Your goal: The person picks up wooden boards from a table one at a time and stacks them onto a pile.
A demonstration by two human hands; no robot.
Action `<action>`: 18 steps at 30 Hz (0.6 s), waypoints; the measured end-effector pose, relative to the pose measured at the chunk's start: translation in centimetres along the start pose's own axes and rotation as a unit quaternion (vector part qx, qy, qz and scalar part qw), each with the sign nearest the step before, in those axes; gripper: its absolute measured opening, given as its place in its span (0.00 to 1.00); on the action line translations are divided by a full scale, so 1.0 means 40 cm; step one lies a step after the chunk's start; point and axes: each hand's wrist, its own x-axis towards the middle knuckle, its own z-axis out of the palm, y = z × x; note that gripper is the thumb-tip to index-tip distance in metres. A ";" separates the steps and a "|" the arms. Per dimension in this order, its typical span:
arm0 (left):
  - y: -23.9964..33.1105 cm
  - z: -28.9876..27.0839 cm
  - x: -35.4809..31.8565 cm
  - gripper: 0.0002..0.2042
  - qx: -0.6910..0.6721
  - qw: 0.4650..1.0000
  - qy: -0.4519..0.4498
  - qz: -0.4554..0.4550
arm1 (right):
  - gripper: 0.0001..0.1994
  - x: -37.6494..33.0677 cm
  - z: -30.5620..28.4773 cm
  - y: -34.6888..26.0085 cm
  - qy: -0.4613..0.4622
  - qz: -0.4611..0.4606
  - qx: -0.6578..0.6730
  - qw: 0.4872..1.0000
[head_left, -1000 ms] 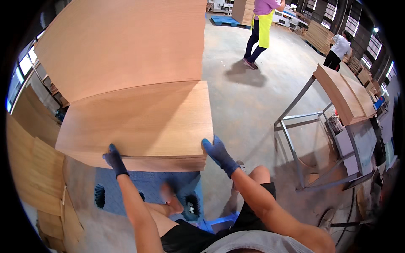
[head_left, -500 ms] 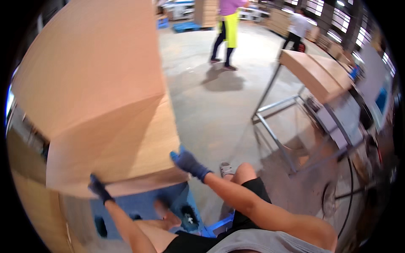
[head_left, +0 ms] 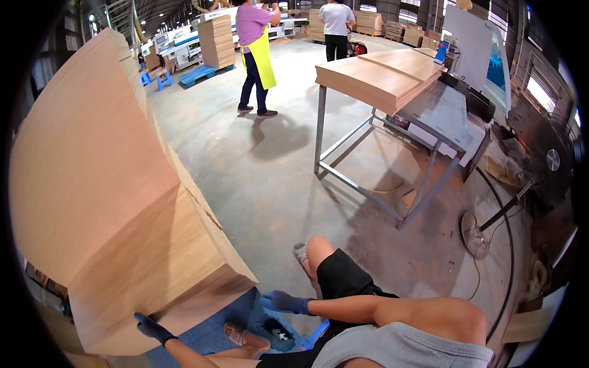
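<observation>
A low stack of light wood panels (head_left: 153,257) lies at the lower left, on a blue pallet (head_left: 202,325). Against its front edge rests my left hand (head_left: 153,329) in a dark blue glove, fingers stretched along the wood. My right hand (head_left: 284,302), gloved alike, is just off the stack's right front corner, with its fingers loosely extended and nothing seen in them. Behind the low stack rises a taller pile of wood panels (head_left: 92,165), its layered edges showing on the right.
A metal-framed table (head_left: 362,190) carries wood panels (head_left: 374,73) at the right. Beyond it stand a machine (head_left: 478,67) and a floor fan (head_left: 549,159) with a trailing cable. A person in a yellow apron (head_left: 260,61) and another in a striped shirt (head_left: 337,21) stand farther off.
My view has swung to the right. My right hand has come off the stack's front corner and dropped lower beside it. My left hand stays at the front edge.
</observation>
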 end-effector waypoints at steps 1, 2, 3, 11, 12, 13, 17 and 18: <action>0.014 0.008 -0.011 0.32 -0.039 0.999 -0.014 -0.003 | 0.09 -0.036 -0.002 0.074 -0.025 -0.060 -0.086 0.994; 0.033 0.019 -0.019 0.33 -0.079 0.996 -0.028 -0.007 | 0.07 -0.069 -0.011 0.146 -0.049 -0.118 -0.172 0.977; 0.003 -0.007 -0.008 0.33 -0.073 0.997 -0.020 -0.008 | 0.08 -0.106 -0.033 0.125 -0.125 -0.054 -0.115 0.984; 0.023 -0.007 -0.061 0.35 -0.078 0.996 -0.044 0.018 | 0.12 -0.196 -0.095 0.178 -0.133 0.339 0.048 0.930; 0.017 -0.010 -0.059 0.35 -0.077 0.996 -0.043 0.020 | 0.12 -0.189 -0.097 0.162 -0.131 0.317 0.059 0.937; -0.001 -0.022 -0.043 0.34 -0.071 0.997 -0.040 0.016 | 0.12 -0.181 -0.092 0.150 -0.131 0.293 0.071 0.945; -0.008 -0.028 -0.045 0.33 -0.066 0.997 -0.035 0.005 | 0.10 -0.194 -0.100 0.188 -0.146 0.362 0.092 0.916; 0.021 -0.009 -0.067 0.33 -0.070 0.997 -0.044 0.006 | 0.09 -0.202 -0.103 0.242 -0.161 0.193 -0.009 0.968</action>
